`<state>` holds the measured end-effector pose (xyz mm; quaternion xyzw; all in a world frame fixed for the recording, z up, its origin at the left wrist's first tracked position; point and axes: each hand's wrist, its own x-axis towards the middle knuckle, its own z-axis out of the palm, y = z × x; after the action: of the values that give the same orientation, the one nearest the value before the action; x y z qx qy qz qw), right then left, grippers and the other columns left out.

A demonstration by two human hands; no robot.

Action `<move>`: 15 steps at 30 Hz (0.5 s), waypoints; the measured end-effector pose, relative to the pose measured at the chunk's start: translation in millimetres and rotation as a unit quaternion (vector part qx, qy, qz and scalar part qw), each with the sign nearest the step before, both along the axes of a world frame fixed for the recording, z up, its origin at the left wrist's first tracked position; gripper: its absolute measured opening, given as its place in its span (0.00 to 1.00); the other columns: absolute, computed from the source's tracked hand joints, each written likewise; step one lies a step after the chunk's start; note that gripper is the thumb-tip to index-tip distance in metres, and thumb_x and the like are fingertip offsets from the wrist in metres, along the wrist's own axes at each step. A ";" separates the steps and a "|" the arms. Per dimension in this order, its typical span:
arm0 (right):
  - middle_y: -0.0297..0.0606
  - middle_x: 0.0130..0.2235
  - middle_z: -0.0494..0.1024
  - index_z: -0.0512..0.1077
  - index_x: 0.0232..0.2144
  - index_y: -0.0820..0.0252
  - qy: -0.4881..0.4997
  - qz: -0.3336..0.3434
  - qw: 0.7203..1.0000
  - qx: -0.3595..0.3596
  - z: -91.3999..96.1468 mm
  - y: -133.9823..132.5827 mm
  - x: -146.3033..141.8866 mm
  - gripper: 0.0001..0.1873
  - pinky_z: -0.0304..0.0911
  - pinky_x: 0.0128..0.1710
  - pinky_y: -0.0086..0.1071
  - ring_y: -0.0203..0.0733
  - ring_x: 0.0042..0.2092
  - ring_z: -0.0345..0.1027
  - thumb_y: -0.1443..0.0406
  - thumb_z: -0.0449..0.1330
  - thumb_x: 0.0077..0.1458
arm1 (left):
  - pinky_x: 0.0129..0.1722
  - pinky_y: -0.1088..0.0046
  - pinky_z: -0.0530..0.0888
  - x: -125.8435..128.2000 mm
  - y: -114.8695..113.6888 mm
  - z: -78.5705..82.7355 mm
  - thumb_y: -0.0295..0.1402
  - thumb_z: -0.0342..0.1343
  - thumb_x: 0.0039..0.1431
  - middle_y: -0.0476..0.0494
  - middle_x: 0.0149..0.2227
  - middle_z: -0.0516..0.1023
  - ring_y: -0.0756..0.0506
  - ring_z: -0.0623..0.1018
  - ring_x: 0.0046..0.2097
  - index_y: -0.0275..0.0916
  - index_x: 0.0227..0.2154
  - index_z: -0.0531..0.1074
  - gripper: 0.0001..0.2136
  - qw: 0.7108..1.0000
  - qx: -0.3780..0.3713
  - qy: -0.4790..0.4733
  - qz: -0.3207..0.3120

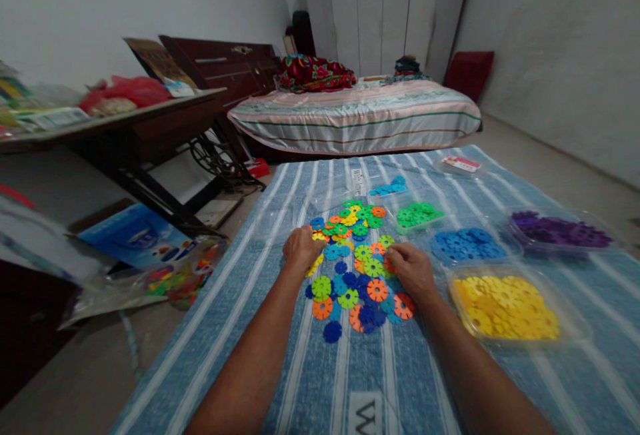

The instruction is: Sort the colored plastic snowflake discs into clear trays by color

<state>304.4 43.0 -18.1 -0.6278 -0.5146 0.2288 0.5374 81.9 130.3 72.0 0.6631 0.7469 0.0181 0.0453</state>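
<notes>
A loose spread of notched plastic discs (349, 298) in orange, lime, green, yellow and blue lies on the striped tablecloth (310, 382). My left hand (301, 248) is at the left side of the spread, its fingers curled beside yellow and blue discs; what is inside them is hidden. On the right side, my right hand (413, 270) has thumb and fingertips pressed together next to an orange disc (389, 264). I cannot make out whether that disc is gripped. Farther back lie more mixed discs (353, 218), some overlapping.
Clear tubs hold yellow discs (507, 305), blue discs (467, 245), purple discs (560, 230), green discs (419, 215) and light-blue discs (389, 187). A lidded box (461, 164) sits at the far right. Beyond the table stands a bed (355, 118); a sewing-machine table (165, 108) is at left.
</notes>
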 end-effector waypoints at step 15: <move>0.38 0.31 0.79 0.77 0.26 0.57 -0.004 -0.006 1.000 0.015 1.9 0.7 -2.0 0.17 0.64 0.39 0.36 0.44 0.36 0.72 0.56 0.53 0.53 | 0.24 0.76 0.63 -4.3 -4.3 2.9 0.33 0.59 0.50 0.52 0.19 0.70 0.49 0.72 0.25 0.38 0.19 0.69 0.08 0.968 0.074 -0.240 0.000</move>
<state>302.4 43.7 -16.3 -0.6234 -0.5167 0.2155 0.5458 77.6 126.0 74.9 0.6411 0.7106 0.2316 0.1743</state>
